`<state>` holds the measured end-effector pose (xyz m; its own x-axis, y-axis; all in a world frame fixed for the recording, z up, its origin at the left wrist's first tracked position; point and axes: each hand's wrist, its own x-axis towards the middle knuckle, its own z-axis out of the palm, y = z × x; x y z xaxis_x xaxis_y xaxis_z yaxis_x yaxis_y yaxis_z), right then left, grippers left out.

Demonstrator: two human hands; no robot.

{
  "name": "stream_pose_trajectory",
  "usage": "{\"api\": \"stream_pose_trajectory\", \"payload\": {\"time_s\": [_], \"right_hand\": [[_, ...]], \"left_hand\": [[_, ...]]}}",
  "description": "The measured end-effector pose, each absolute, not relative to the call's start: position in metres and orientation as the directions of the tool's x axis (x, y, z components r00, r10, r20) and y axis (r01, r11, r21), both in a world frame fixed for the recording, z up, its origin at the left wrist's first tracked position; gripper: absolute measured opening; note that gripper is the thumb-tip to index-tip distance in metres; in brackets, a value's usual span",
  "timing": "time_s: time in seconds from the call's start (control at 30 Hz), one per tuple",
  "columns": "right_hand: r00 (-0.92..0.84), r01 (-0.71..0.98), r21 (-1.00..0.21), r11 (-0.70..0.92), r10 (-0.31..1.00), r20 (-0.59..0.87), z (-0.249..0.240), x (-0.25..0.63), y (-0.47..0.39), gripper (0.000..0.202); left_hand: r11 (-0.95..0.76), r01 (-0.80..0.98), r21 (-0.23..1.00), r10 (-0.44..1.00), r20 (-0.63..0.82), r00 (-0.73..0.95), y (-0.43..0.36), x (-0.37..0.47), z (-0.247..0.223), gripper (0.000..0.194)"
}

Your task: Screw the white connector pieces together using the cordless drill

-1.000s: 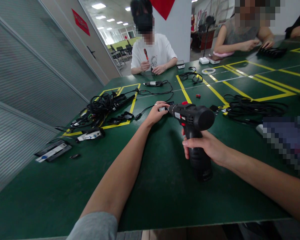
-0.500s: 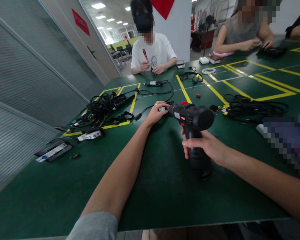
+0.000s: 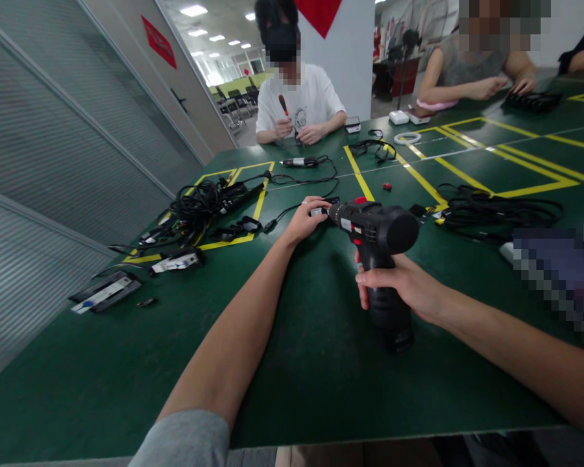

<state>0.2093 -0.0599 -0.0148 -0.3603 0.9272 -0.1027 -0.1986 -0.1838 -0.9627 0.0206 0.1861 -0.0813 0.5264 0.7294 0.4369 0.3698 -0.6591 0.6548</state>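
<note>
Counter: green counter [image 3: 350,389] marked with yellow tape [image 3: 359,174]
Right hand: the right hand [image 3: 409,285] is clamped around the grip of the drill [image 3: 377,233], its nose pointing at the small device
Left hand: the left hand [image 3: 305,222] has its fingers clamped on the small device [image 3: 318,212], on the counter at the drill's tip
Cables: black cable pile [image 3: 202,204] left, black cable bundle [image 3: 501,211] right
Across: a person [image 3: 299,97] holds a screwdriver [image 3: 283,106]

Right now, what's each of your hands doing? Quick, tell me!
Left hand: closed on a small black device on the table.
Right hand: closed around the handle of a black power drill.
</note>
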Motion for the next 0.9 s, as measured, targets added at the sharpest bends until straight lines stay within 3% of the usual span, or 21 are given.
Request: {"api": "stream_pose_trajectory", "payload": {"time_s": [0.23, 0.47, 0.9], "right_hand": [[-0.359, -0.191, -0.961, -0.2, 0.926, -0.121, -0.0115, 0.2087, -0.061, 0.029], [-0.357, -0.187, -0.962, -0.201, 0.926, -0.124, -0.0143, 0.2095, -0.0605, 0.022], [-0.359, -0.197, -0.957, -0.215, 0.924, -0.133, -0.0169, 0.2111, -0.0611, 0.027]], "left_hand": [[-0.643, 0.375, 0.667, 0.742, 0.421, 0.522, 0.184, 0.0216, -0.0789, 0.03], [-0.641, 0.375, 0.67, 0.745, 0.425, 0.514, 0.182, 0.0225, -0.0777, 0.031], [-0.631, 0.37, 0.681, 0.752, 0.42, 0.508, 0.1792, 0.0237, -0.0755, 0.03]]}}
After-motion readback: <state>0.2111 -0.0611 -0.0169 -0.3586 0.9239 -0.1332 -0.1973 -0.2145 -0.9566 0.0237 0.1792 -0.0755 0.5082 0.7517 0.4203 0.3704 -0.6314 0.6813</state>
